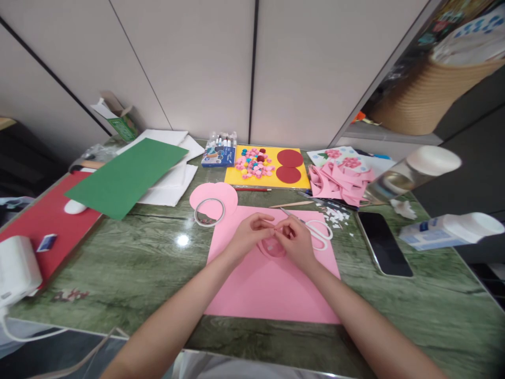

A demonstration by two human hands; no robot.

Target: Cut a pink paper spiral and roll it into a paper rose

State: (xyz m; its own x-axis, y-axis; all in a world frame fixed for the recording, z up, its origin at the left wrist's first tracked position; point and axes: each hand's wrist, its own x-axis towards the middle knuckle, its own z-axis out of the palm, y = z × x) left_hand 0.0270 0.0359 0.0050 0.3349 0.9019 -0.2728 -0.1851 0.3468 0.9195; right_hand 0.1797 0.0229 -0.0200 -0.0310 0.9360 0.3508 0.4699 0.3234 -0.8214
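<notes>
My left hand [249, 234] and my right hand [296, 242] meet over a large pink sheet [272, 295]. Both sets of fingertips are pinched close together; whatever lies between them is too small to name. Just below the fingers is a round, darker pink piece [273, 251] with a small white patch on it, partly covered by my hands. White-handled scissors [320, 243] lie beside my right hand, on the sheet's upper right corner. Left of my left hand, a silvery ring [196, 218] overlaps pink paper circles [205, 192].
Behind are a yellow sheet [232, 176] bearing small pompom-like balls [256, 164] and dark red circles [290, 158], and a marker box [219, 152]. Pink scraps [339, 181], a phone [384, 245] and bottles [450, 230] stand right. Green paper [126, 173] and a white device [18, 268] lie left.
</notes>
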